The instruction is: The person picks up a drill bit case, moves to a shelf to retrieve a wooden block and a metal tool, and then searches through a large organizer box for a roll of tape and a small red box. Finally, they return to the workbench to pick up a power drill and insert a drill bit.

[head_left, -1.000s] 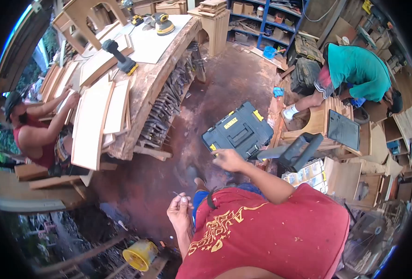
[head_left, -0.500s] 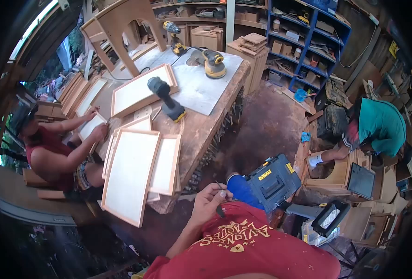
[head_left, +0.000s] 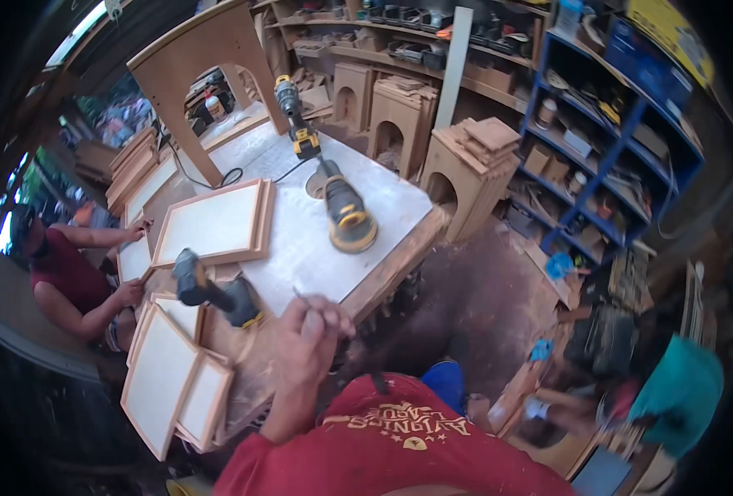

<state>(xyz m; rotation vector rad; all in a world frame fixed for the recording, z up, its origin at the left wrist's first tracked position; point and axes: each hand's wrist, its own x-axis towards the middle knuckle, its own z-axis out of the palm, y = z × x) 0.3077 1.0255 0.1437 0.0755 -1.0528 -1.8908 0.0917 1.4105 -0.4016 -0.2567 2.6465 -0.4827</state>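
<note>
My left hand [head_left: 309, 335] is raised in front of my red shirt, close to the table's near edge. Its fingers are pinched together on a small thin object whose tip shows just above them; motion blur hides its kind. My right hand is out of the picture. Nearest to the left hand on the table is a cordless drill [head_left: 209, 289] standing on its battery. A sander [head_left: 350, 217] lies beyond it on the pale board [head_left: 300, 269]. Stacked framed panels [head_left: 161, 376] with white faces and wooden edges lie to the left.
Across the table a person [head_left: 73, 277] handles a framed panel. Another person in a green top [head_left: 679, 395] bends low at right. A second drill [head_left: 296, 120] stands beside a wooden stool-like piece [head_left: 193, 62]. Cabinet parts [head_left: 470, 178] and a blue shelf [head_left: 585, 174] stand behind.
My left hand has risen from in front of my shirt toward the table, fingers still pinched. The view has shifted, bringing the table and shelves nearer. The person at left still holds a panel.
</note>
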